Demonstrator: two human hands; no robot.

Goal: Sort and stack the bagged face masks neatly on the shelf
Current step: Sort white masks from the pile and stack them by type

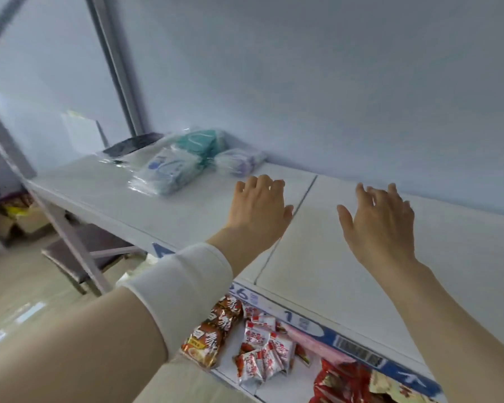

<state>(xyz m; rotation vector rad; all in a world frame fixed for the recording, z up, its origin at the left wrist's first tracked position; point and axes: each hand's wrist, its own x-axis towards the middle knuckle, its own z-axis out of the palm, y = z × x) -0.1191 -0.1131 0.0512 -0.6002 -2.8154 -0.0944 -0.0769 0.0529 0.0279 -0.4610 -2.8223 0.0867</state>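
both hands, left hand (259, 205) and right hand (378, 219), are wide and hold nothing. the mask bags (169, 170) sit far left on the shelf (346, 257). next, i think, reach over and grab one.

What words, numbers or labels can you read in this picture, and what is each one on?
"26": handwritten, on the shelf-edge label strip.
"1": handwritten, further right on the same strip.
Barcode sticker: bars show, digits too small to read.
Snack packets: red characters, too blurred to read.
Bagged face masks: print too blurred to read.
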